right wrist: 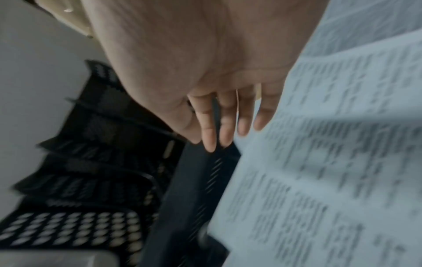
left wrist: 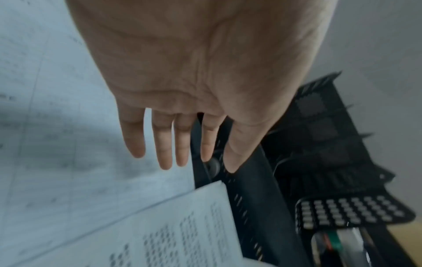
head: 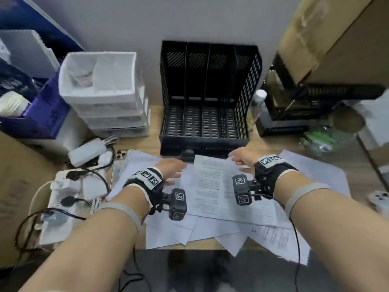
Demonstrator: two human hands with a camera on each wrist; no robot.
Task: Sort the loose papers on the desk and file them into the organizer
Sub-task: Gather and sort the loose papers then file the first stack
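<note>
On the far left a blue plastic crate sits by a stack of white plastic drawer trays. In front of them a white power strip with black plugs lies on the wooden table, and a phone with a round camera bump lies just beside the papers. The left hand is held over the left side of the loose white printed papers. Its fingers are straight and a little spread, and they hold nothing. I cannot tell if they touch the sheet below them. The papers lie spread out in a messy pile on the table, right in front of the black mesh file organizer. The organizer stands against the grey wall, and its four slots have no paper in them. The top edge of one sheet reaches the front of the organizer. The right hand is held over the right side of the papers, near the front of the organizer. Its fingers are straight and close together, and they hold nothing. On the far right stand a black mesh rack and a big brown cardboard box.
</note>
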